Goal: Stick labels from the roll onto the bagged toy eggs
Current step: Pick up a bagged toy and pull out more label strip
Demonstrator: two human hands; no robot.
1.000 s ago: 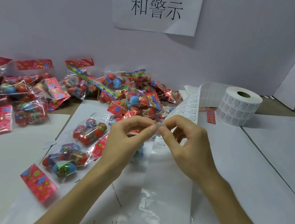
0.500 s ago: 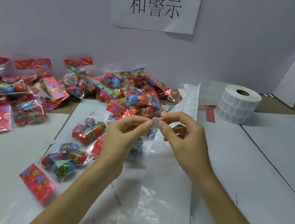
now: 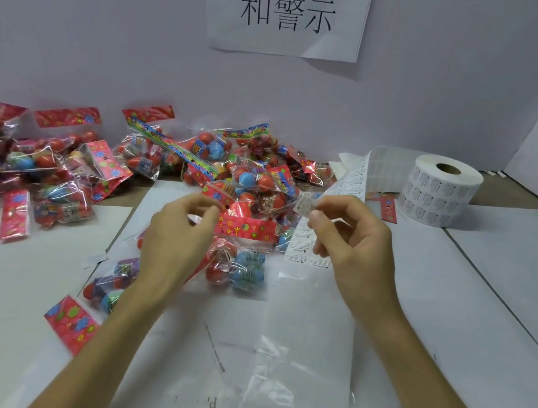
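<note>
Now my right hand [image 3: 354, 250] pinches a peeled label [image 3: 305, 205] — my left hand [image 3: 179, 239] grips the egg bag [image 3: 241, 269] by its header [image 3: 245, 229], steadying it for sticking

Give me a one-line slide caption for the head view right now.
Right hand pinches a peeled label; left hand holds a bag of toy eggs by its red header.
</note>
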